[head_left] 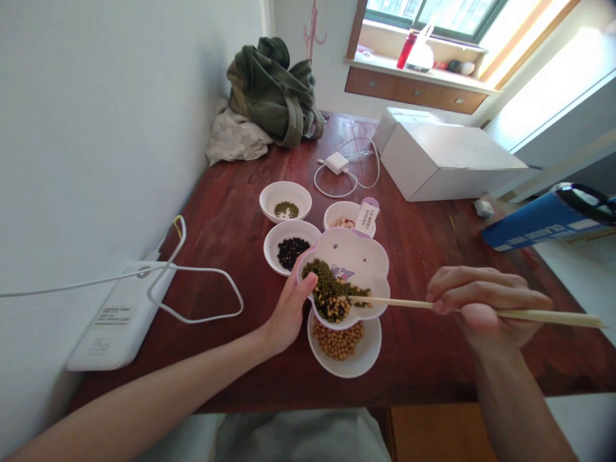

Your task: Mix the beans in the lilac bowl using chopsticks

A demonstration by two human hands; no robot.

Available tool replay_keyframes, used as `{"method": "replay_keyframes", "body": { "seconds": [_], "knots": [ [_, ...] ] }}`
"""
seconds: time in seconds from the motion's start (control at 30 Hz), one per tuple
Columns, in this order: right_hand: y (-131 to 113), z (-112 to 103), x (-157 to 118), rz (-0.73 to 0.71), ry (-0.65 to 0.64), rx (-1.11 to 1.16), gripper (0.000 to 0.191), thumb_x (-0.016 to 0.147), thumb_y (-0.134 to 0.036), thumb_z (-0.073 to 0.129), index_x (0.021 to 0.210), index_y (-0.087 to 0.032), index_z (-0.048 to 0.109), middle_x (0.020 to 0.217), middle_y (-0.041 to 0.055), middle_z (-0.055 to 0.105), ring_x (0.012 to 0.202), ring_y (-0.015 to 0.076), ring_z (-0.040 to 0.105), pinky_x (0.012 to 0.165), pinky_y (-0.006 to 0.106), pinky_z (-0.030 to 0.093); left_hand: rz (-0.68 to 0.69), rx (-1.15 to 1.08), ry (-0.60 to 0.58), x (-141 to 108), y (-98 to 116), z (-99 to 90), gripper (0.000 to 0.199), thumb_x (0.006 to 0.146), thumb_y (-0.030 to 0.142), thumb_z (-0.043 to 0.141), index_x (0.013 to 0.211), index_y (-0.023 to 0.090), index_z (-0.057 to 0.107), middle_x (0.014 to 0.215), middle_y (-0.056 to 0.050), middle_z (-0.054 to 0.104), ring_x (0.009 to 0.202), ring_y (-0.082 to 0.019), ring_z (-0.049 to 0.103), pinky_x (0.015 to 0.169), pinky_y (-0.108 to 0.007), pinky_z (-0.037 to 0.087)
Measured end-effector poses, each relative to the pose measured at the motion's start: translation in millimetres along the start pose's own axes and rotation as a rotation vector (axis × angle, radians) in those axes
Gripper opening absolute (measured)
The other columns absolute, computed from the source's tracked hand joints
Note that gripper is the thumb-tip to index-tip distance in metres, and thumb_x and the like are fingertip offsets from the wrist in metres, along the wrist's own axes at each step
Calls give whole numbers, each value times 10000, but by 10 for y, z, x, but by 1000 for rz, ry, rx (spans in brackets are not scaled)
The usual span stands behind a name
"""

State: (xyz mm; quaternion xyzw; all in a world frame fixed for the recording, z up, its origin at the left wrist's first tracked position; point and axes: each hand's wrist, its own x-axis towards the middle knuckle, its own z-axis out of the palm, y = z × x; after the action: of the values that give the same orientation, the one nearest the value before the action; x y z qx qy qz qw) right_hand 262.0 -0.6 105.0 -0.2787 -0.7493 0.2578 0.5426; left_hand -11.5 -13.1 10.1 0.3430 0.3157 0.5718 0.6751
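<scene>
My left hand point(290, 312) grips the left rim of a flower-shaped bowl point(368, 260), thumb over the edge, and tilts it. Green beans point(321, 277) mixed with yellow and black ones lie in its lower left part. Chopsticks point(399, 301) are closed in my right hand point(486, 305), their tips among the beans. Under the tilted bowl stands a white bowl point(370, 362) of soybeans point(337, 342), partly covered. Just behind are a bowl point(274, 240) with black beans point(292, 252), a bowl point(269, 199) with a few green beans point(287, 209), and a bowl point(337, 210) with pale and reddish pieces.
A white power strip point(113, 321) with a looping cable lies at the left by the wall. Farther back are a charger point(336, 163) with its cord, a green bag point(274, 90) and a white box point(447, 160). A blue bottle-like container point(543, 218) stands at the right.
</scene>
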Motion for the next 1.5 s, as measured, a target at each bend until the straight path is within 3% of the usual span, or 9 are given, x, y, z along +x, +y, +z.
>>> {"method": "replay_keyframes", "body": {
  "seconds": [0.17, 0.33, 0.47, 0.73, 1.0, 1.5],
  "knots": [
    [90, 153, 14, 40, -60, 109, 452, 986, -537, 758, 724, -169, 791, 635, 59, 716, 526, 176, 676, 470, 312, 514, 0, -2, -4, 2, 2, 2, 631, 1033, 533, 688, 1591, 259, 582, 1598, -83, 667, 1573, -348, 516, 1329, -464, 373],
    [359, 70, 148, 90, 67, 214, 537, 988, -586, 741, 646, -172, 761, 582, 60, 682, 466, 165, 613, 397, 293, 440, -8, -16, -11, -4, 4, -2, 632, 1045, 524, 674, 1607, 256, 566, 1567, -93, 689, 1578, -351, 511, 1328, -474, 381],
    [479, 75, 123, 153, 6, 277, 509, 983, -571, 758, 666, -174, 787, 605, 77, 705, 444, 168, 612, 342, 277, 403, -18, -20, -2, -11, 19, 10, 635, 1034, 522, 693, 1599, 260, 575, 1571, -94, 687, 1562, -356, 532, 1333, -486, 372],
    [517, 154, 15, 206, 137, 341, 536, 977, -588, 759, 625, -184, 773, 553, 56, 666, 400, 150, 563, 324, 275, 407, -26, -28, 16, -14, 34, 39, 647, 1012, 552, 713, 1573, 249, 602, 1516, -101, 720, 1538, -373, 552, 1320, -501, 390],
    [508, 178, 9, 239, 66, 368, 516, 967, -575, 781, 643, -173, 797, 566, 70, 682, 393, 139, 572, 293, 238, 377, -7, -5, 2, -8, 38, 33, 632, 1031, 540, 690, 1583, 250, 586, 1598, -91, 659, 1578, -363, 507, 1342, -487, 359],
    [627, 283, -59, 390, 174, 443, 601, 941, -646, 782, 577, -169, 747, 517, 34, 608, 366, 116, 513, 305, 236, 360, -27, -34, 16, -8, 49, 51, 633, 1004, 549, 731, 1554, 255, 625, 1520, -94, 717, 1562, -378, 530, 1332, -515, 386]
  ]
}}
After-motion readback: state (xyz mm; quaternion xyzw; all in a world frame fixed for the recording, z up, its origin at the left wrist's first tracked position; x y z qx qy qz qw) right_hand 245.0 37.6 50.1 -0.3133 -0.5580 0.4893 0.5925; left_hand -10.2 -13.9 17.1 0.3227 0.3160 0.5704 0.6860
